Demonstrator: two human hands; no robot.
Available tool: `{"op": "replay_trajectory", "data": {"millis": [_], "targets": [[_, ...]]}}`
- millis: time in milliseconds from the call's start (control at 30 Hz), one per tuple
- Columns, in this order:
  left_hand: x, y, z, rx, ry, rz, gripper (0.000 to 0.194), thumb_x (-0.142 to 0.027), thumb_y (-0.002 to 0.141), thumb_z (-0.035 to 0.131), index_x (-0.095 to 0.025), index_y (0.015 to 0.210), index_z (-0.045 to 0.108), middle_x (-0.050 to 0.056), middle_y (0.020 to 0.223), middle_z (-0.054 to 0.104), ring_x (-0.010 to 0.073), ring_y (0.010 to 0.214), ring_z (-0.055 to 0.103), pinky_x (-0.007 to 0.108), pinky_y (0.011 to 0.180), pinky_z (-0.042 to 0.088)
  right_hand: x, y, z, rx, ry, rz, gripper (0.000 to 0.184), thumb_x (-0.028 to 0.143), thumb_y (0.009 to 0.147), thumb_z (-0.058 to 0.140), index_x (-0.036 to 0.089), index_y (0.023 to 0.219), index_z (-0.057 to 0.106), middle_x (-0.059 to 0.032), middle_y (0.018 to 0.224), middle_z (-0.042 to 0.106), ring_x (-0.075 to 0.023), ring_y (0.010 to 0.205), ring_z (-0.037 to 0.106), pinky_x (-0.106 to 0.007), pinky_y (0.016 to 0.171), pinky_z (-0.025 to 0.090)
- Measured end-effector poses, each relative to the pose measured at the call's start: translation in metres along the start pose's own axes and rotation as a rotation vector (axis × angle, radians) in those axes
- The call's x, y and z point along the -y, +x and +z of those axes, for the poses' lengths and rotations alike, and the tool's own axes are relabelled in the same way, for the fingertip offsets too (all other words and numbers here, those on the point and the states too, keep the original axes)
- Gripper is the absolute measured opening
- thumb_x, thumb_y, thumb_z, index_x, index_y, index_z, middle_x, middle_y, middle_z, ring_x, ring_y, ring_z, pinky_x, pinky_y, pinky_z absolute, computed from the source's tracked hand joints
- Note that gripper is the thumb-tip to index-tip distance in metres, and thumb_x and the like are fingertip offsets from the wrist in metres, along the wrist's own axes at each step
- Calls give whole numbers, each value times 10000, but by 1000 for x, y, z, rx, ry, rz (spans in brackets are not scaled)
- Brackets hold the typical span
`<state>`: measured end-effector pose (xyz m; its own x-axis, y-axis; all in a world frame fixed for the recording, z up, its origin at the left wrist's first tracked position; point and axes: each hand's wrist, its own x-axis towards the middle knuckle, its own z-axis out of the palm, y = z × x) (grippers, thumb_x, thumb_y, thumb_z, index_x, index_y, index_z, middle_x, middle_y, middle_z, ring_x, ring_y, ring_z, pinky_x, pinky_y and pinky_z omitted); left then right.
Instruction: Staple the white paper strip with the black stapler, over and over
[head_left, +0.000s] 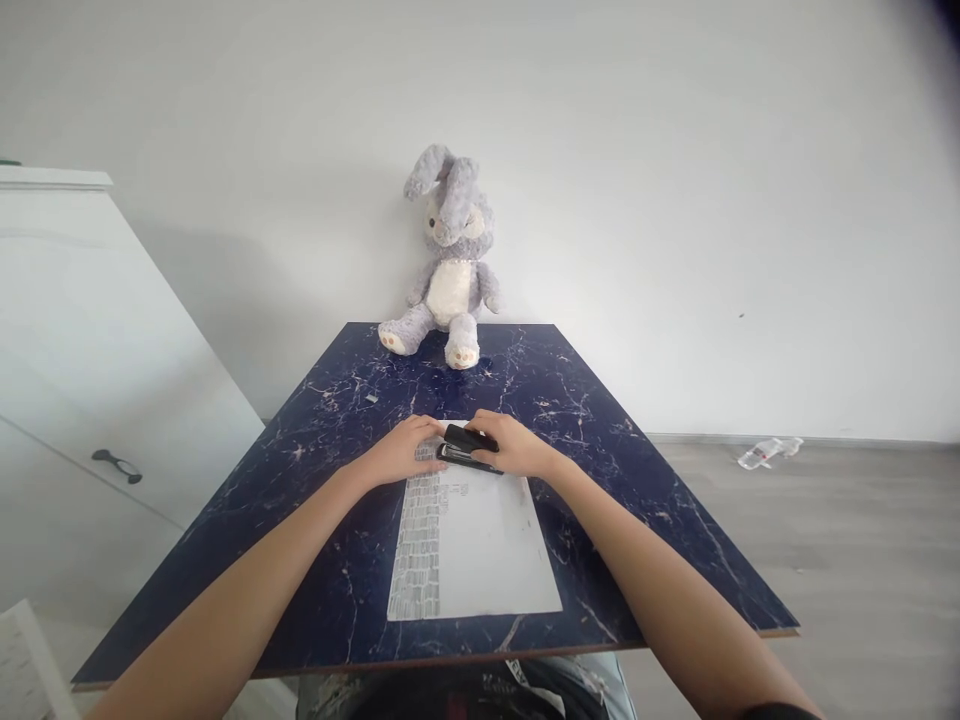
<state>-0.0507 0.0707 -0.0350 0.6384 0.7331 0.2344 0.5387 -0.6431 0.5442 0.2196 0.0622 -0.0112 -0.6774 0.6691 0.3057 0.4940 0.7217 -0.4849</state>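
A white paper sheet (480,545) with a printed grey strip along its left side lies on the dark blue marbled table (637,500). A black stapler (466,446) sits over the sheet's far edge. My right hand (517,447) is closed around the stapler from the right. My left hand (405,450) rests on the far left corner of the sheet, fingers curved down and touching the stapler's left end.
A grey plush rabbit (450,265) sits at the table's far edge against the white wall. A small light scrap (371,398) lies on the table's left. A white cabinet (82,380) stands at left. A plastic bottle (769,452) lies on the floor at right.
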Motion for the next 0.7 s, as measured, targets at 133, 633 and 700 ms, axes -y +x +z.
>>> {"op": "replay_trajectory", "data": {"millis": [133, 633, 700], "targets": [[1, 0, 1, -3, -57, -24, 499, -479, 813, 786, -280, 1261, 694, 105, 1298, 628, 339, 1248, 555, 461, 1072, 434, -12, -3, -13, 18, 54, -3, 296, 212, 872, 685, 193, 1166, 708, -91, 1086, 668, -238, 982, 613, -369, 882, 481], [1, 2, 11, -100, -207, -113, 651, -399, 707, 872, -251, 1303, 654, 108, 1295, 671, 322, 1149, 650, 422, 991, 505, -56, -21, -30, 302, 939, 269, 514, 308, 873, 699, 168, 1365, 650, -122, 1410, 638, -274, 1288, 596, -471, 1139, 408], [0, 2, 10, -113, -224, -110, 645, -396, 693, 881, -249, 1283, 666, 109, 1274, 682, 322, 1129, 658, 425, 980, 509, -57, -21, -29, 281, 906, 272, 553, 343, 884, 707, 177, 1403, 619, -126, 1408, 637, -278, 1277, 604, -475, 1121, 427]]}}
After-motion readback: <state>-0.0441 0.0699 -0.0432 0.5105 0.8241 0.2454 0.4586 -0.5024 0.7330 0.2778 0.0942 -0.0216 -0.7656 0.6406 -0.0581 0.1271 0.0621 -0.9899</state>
